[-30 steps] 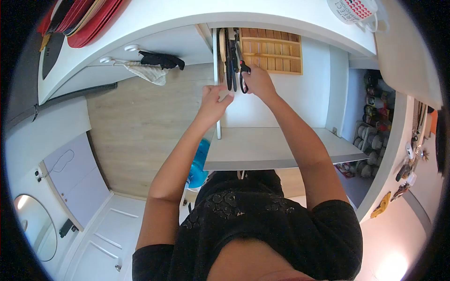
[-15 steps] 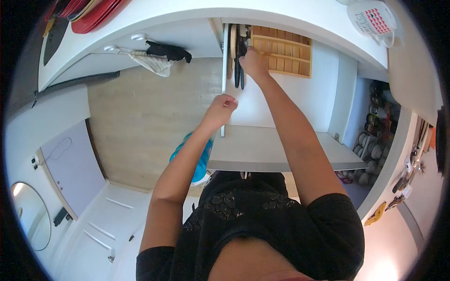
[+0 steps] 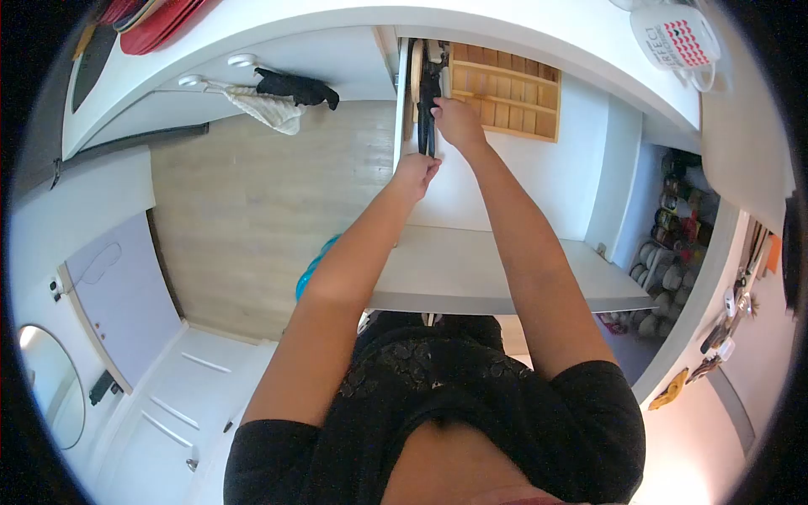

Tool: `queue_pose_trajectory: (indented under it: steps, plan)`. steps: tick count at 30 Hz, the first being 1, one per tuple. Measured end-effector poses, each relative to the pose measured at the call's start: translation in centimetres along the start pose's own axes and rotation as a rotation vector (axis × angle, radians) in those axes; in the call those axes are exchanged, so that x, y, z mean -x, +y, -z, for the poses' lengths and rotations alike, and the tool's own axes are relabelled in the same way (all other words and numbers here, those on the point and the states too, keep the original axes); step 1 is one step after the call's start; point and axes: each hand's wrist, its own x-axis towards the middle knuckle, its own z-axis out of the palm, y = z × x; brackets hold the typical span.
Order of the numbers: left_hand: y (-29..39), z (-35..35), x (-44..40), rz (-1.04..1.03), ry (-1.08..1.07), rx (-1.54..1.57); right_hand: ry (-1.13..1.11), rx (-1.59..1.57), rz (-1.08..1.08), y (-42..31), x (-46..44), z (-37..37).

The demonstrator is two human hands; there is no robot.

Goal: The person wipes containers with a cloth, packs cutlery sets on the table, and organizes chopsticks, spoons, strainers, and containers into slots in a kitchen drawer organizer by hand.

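A drawer (image 3: pixel 522 181) stands pulled out in front of me. Long black kitchen utensils (image 3: pixel 426 126) lie lengthwise along its left side, their exact kind unclear. At their near ends is my left hand (image 3: pixel 415 175), its fingers closed around the handle ends. Higher up, my right hand (image 3: pixel 460 124) pinches at the side of the same utensils with thumb and forefinger. Beside them on the left is a pale wooden utensil (image 3: pixel 416 71). To the right of the utensils sits a slatted wooden organizer (image 3: pixel 505 91).
A white mug (image 3: pixel 673 44) stands on the white counter (image 3: pixel 337 38) above the drawer. Black and white cloths (image 3: pixel 295 88) hang from knobs at left. Jars and packages (image 3: pixel 669 244) fill a compartment at right. A blue object (image 3: pixel 313 271) shows behind my left arm.
My left hand has moved up and right, into the drawer, to the near ends of the black utensils. My right hand has come slightly nearer along them.
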Motion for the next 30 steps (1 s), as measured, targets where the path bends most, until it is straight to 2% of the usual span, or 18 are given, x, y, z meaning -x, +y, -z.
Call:
queue_pose_trajectory:
  steps: [4,6,8,9,10,11,13,14,16,18,21,23,24,27,29,30]
  plan:
    - [0.1,0.9,0.0,0.013,-0.021,-0.053,0.023,-0.075,-0.064,0.0,0.7,0.4]
    - [0.3,1.5,0.4,-0.017,-0.072,-0.157,0.130,-0.214,-0.001,0.7,1.6,1.1]
    - [0.0,3.5,-0.9,-0.049,-0.200,-0.431,0.181,-0.133,0.217,2.5,2.7,2.1]
    - [-0.3,8.8,-4.9,-0.080,-0.443,-0.590,0.070,-0.212,0.123,2.3,4.1,3.6]
    - [0.6,4.8,2.6,-0.201,-0.300,-0.412,0.050,-0.273,0.087,3.0,5.6,3.9]
    - [1.8,4.0,5.3,-0.121,-0.383,-0.243,0.187,-0.154,0.134,3.5,7.9,5.3]
    - [4.1,2.7,9.9,-0.045,-0.255,-0.290,0.160,-0.211,0.124,3.9,12.1,10.0]
    - [4.5,2.6,11.6,-0.046,-0.318,-0.294,0.176,-0.274,0.026,3.3,15.7,13.6]
    - [5.2,2.1,14.0,-0.060,-0.393,-0.307,0.297,-0.264,-0.022,5.2,20.7,18.2]
    - [5.4,1.0,15.5,-0.115,-0.294,-0.316,0.454,-0.231,-0.066,7.3,25.5,22.6]
    - [5.8,0.2,15.0,-0.191,-0.333,-0.339,0.663,-0.244,-0.224,11.0,33.0,27.7]
    - [4.9,-2.1,16.0,-0.228,-0.349,-0.357,0.800,-0.142,-0.308,13.1,37.7,30.9]
    - [4.6,-3.0,16.8,-0.261,-0.344,-0.363,0.807,-0.131,-0.355,14.4,39.8,32.6]
    - [2.5,-7.0,19.5,-0.325,-0.396,-0.376,0.841,-0.065,-0.545,19.3,43.1,38.6]
    - [0.9,-9.4,20.6,-0.331,-0.398,-0.404,1.044,-0.021,-0.465,25.3,42.8,42.0]
    - [-0.1,-10.9,21.1,-0.323,-0.399,-0.433,1.045,0.138,-0.584,28.5,42.5,44.3]
